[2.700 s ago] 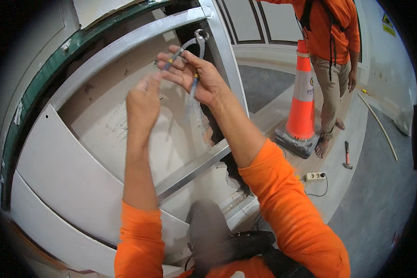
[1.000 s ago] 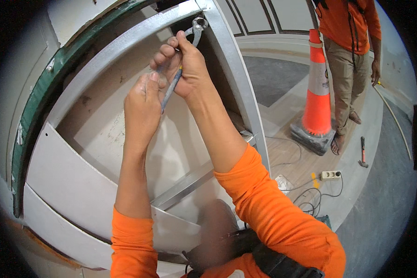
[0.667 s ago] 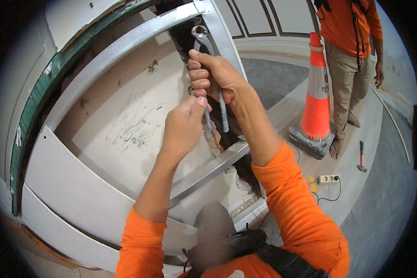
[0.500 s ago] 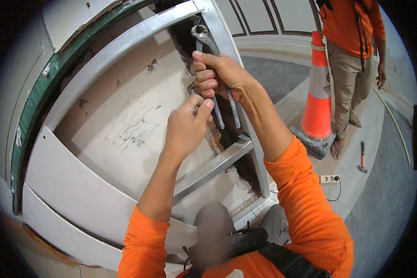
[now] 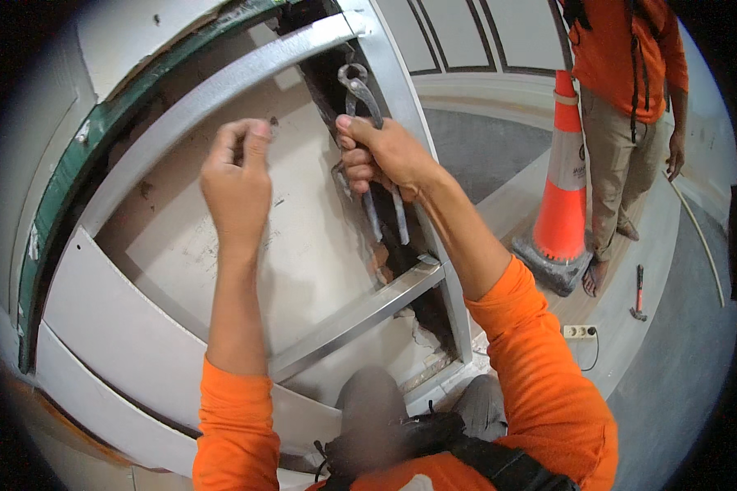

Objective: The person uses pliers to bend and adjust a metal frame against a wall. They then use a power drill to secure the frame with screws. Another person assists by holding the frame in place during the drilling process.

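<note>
In my right hand (image 5: 385, 157) is a pair of pincers (image 5: 354, 82), gripped around the handles with the jaws up and the handle ends hanging below my fist. The rounded jaws sit in the dark gap beside the upright of a silver metal frame (image 5: 397, 74), close to a thin bit of wire at its upper corner. My left hand (image 5: 237, 184) is raised apart from the pincers, over the pale panel (image 5: 303, 237) inside the frame. Its fingers are curled with the thumb pressed against them; anything small between them cannot be made out.
A silver crossbar (image 5: 360, 307) spans the frame low down, above white boards (image 5: 123, 299) at lower left. To the right stand an orange-and-white traffic cone (image 5: 563, 213) and another person (image 5: 622, 139). A hammer (image 5: 639, 290) and a power strip (image 5: 580, 331) lie on the floor.
My left hand has left the pincers' side and moved left and up, over the panel. The right hand with the pincers has shifted slightly down and left.
</note>
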A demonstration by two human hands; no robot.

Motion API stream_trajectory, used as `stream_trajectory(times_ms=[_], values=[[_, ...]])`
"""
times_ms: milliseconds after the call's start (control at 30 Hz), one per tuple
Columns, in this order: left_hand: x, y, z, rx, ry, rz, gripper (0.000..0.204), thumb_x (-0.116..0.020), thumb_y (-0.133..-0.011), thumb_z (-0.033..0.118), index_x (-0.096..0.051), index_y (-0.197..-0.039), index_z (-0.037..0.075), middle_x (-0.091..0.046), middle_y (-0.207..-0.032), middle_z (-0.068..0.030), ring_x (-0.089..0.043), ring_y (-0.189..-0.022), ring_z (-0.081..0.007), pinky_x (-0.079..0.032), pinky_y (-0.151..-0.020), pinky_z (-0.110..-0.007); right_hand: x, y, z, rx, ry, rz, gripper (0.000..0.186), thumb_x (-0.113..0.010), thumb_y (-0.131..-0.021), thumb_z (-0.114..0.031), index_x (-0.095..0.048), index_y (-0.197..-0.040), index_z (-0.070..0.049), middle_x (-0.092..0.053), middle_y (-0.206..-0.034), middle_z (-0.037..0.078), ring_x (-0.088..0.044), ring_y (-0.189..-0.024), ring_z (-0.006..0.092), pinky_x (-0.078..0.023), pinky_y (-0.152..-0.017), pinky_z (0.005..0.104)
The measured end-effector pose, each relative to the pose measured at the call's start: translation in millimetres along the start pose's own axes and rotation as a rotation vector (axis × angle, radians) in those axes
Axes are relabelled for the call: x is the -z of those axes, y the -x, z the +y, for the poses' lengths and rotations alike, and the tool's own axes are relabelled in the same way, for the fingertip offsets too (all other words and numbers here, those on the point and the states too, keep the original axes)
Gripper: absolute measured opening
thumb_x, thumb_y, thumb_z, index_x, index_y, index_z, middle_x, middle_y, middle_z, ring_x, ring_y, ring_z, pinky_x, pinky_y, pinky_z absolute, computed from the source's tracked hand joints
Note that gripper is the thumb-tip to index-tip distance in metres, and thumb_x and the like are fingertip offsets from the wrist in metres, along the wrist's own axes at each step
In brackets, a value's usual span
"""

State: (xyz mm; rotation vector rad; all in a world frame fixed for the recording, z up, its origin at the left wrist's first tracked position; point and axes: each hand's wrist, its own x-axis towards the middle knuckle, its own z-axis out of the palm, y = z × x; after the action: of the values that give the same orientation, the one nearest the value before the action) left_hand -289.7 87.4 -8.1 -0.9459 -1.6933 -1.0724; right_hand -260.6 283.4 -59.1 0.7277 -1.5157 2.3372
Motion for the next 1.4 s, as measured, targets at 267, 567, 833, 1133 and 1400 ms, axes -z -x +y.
stream_trajectory(times_ms=[267,567,833,1133,1400], values=[[-12.7,62.8,29.4,0.270,0.197,-0.439,0.043,-0.060,-0.098,0.038,-0.058,-0.124,0.004,-0.072,-0.101,-0.0153,-0.069,-0.086,-0.0263,-0.051,-0.082,-0.036,-24.2,19.0,-0.8,0.148,0.353,0.131,0.043,-0.047,-0.103,-0.040,-0.065,-0.114,-0.003,-0.065,-0.079,0.002,-0.060,-0.079,0.0121,-0.049,-0.074,0.0265],[22.6,-22.4,43.7,-0.619,-0.512,0.143,0.035,-0.072,-0.086,0.027,-0.065,-0.116,0.011,-0.068,-0.097,-0.0130,-0.062,-0.096,-0.0331,-0.046,-0.091,-0.044,-18.7,33.3,-110.7,0.052,0.642,0.157,0.044,-0.051,-0.101,-0.032,-0.056,-0.126,0.003,-0.071,-0.104,0.018,-0.072,-0.092,0.0269,-0.061,-0.073,0.0345],[32.2,-72.9,38.3,-0.350,-0.860,-0.204,0.053,-0.067,-0.086,0.049,-0.066,-0.116,0.005,-0.071,-0.101,-0.0169,-0.068,-0.097,-0.0346,-0.051,-0.086,-0.046,-15.4,67.6,-133.1,-0.142,0.756,0.221,0.040,-0.051,-0.101,-0.036,-0.053,-0.119,0.000,-0.071,-0.102,0.021,-0.072,-0.090,0.0268,-0.061,-0.068,0.0350],[33.8,-92.4,51.3,-0.179,-0.833,-0.302,0.061,-0.067,-0.084,0.058,-0.069,-0.116,0.006,-0.071,-0.094,-0.0209,-0.068,-0.089,-0.0394,-0.052,-0.078,-0.049,-28.9,23.9,-122.3,-0.182,0.118,0.057,0.043,-0.049,-0.103,-0.032,-0.049,-0.126,0.004,-0.066,-0.111,0.025,-0.069,-0.100,0.0306,-0.060,-0.080,0.0373],[26.8,-106.2,61.4,0.264,-0.715,-0.562,0.061,-0.065,-0.088,0.058,-0.072,-0.102,-0.001,-0.070,-0.099,-0.0256,-0.066,-0.093,-0.0458,-0.050,-0.087,-0.050,-38.9,12.4,-151.5,-0.359,-0.075,0.120,0.044,-0.054,-0.102,-0.034,-0.051,-0.128,0.001,-0.067,-0.113,0.021,-0.068,-0.102,0.0271,-0.059,-0.082,0.0384]])
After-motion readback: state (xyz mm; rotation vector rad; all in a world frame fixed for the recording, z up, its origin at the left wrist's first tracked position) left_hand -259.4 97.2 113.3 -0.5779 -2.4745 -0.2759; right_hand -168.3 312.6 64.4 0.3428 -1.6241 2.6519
